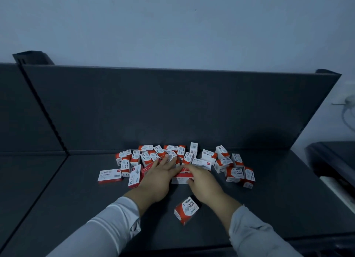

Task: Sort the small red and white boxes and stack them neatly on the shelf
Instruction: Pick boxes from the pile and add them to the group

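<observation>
Several small red and white boxes lie in a loose heap (172,155) near the back of a dark shelf surface (76,199). Some are squat paper-clip boxes; others are flat staple boxes, such as one (109,175) at the heap's left. One paper-clip box (187,209) lies alone in front, between my forearms. My left hand (159,175) rests flat on the heap with fingers spread. My right hand (199,181) lies over a flat staple box (181,180), fingers curled on it; whether it grips the box I cannot tell.
A dark upright back panel (172,107) rises right behind the heap. A seam divides off another shelf section (28,170) at the left. A second dark unit (334,160) stands to the right, across a gap. A pale wall lies behind.
</observation>
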`<state>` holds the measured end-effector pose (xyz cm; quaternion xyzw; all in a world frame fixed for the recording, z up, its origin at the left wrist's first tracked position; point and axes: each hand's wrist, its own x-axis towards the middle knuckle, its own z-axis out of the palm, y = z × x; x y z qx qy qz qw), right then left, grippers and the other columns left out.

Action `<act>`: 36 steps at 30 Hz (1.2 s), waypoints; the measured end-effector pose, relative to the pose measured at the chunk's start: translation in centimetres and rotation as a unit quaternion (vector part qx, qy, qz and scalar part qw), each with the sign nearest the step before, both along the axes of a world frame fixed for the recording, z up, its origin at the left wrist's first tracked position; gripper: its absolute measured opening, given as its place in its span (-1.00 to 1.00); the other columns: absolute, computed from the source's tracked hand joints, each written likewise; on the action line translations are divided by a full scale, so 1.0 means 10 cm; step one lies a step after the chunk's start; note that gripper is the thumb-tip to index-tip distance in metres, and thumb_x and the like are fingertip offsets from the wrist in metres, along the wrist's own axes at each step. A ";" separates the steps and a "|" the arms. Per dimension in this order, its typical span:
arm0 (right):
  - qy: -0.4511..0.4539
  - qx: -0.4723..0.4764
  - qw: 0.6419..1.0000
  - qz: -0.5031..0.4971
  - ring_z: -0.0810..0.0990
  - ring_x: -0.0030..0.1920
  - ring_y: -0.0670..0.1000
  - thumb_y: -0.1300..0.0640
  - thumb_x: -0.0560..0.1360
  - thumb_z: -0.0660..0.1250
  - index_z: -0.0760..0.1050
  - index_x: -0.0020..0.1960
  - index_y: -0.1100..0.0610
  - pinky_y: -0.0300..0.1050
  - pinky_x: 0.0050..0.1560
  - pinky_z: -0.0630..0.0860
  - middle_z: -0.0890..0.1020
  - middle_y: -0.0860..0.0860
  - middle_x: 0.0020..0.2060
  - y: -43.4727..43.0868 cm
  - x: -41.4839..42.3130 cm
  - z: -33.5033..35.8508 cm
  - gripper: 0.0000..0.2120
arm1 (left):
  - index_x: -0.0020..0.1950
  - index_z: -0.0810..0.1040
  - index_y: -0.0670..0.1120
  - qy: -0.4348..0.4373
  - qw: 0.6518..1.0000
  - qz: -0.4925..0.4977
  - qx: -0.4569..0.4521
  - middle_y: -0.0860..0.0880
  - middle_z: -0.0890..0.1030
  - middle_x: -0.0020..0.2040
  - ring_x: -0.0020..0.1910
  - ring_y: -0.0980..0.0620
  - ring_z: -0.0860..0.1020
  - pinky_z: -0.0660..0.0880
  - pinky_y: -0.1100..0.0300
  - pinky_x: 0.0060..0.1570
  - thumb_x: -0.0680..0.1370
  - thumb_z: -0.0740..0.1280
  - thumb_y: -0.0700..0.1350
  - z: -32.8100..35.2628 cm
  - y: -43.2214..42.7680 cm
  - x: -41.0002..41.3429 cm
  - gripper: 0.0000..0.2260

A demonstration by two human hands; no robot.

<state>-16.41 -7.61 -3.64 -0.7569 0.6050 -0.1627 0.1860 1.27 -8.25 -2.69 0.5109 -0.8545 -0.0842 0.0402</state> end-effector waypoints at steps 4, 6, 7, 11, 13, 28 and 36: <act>-0.030 0.005 0.999 -0.021 0.50 0.24 -0.02 0.20 0.58 0.30 0.37 0.40 -0.03 -0.15 0.24 0.48 0.45 -0.03 0.25 0.00 -0.01 -0.03 -0.59 | 0.58 -0.11 0.18 -0.014 1.000 -0.016 -0.013 -0.01 -0.26 0.59 0.55 -0.03 -0.31 -0.36 0.02 0.45 0.58 0.10 -0.31 -0.04 0.02 0.02 -0.30; -0.041 0.008 0.999 -0.034 0.49 0.22 -0.01 0.18 0.57 0.33 0.38 0.35 0.02 -0.19 0.22 0.47 0.40 -0.02 0.25 0.00 -0.05 -0.01 -0.63 | 0.57 -0.11 0.20 -0.009 1.000 -0.025 -0.017 0.00 -0.26 0.59 0.55 0.00 -0.31 -0.38 0.02 0.44 0.59 0.10 -0.28 -0.05 0.03 -0.02 -0.32; -0.044 0.007 0.998 -0.035 0.50 0.21 -0.01 0.18 0.57 0.34 0.40 0.32 0.04 -0.17 0.21 0.47 0.40 -0.01 0.24 0.00 -0.07 -0.01 -0.66 | 0.58 -0.08 0.19 -0.006 0.999 -0.029 -0.018 0.00 -0.23 0.60 0.56 0.00 -0.28 -0.39 0.03 0.44 0.60 0.10 -0.26 -0.05 0.03 -0.05 -0.34; -0.062 0.033 0.997 -0.025 0.55 0.11 -0.03 0.15 0.56 0.35 0.41 0.20 0.06 -0.12 0.15 0.50 0.52 -0.03 0.12 0.00 -0.11 0.00 -0.76 | 0.56 0.16 0.12 0.036 0.997 -0.029 -0.057 0.00 0.13 0.58 0.56 -0.01 0.04 -0.12 0.05 0.49 0.58 0.19 -0.14 -0.07 0.01 -0.14 -0.44; -0.094 0.061 0.993 -0.029 0.54 0.07 -0.07 0.13 0.56 0.35 0.41 0.20 0.06 -0.19 0.09 0.48 0.54 -0.06 0.08 0.01 -0.15 0.01 -0.76 | 0.54 0.23 0.11 0.061 0.995 -0.039 -0.070 0.07 0.28 0.51 0.49 0.07 0.20 0.01 0.13 0.38 0.56 0.24 -0.14 -0.08 0.02 -0.15 -0.45; -0.111 0.034 0.990 -0.077 0.38 0.26 -0.10 0.09 0.62 0.25 0.40 0.41 0.06 -0.26 0.21 0.35 0.40 -0.05 0.26 -0.05 -0.14 0.05 -0.64 | 0.37 0.43 0.02 0.034 0.998 -0.043 0.043 0.02 0.53 0.28 0.21 0.03 0.51 0.48 0.11 0.18 0.53 0.35 0.03 -0.07 -0.03 -0.03 -0.58; 0.128 0.011 0.991 -0.034 0.26 0.42 0.05 0.16 0.61 0.18 0.35 0.47 0.13 -0.10 0.42 0.27 0.41 0.00 0.41 -0.12 -0.32 0.06 -0.57 | 0.37 0.44 0.01 0.016 0.997 -0.042 0.064 0.02 0.52 0.30 0.24 0.02 0.49 0.46 0.08 0.22 0.52 0.38 0.03 -0.03 -0.04 0.02 -0.58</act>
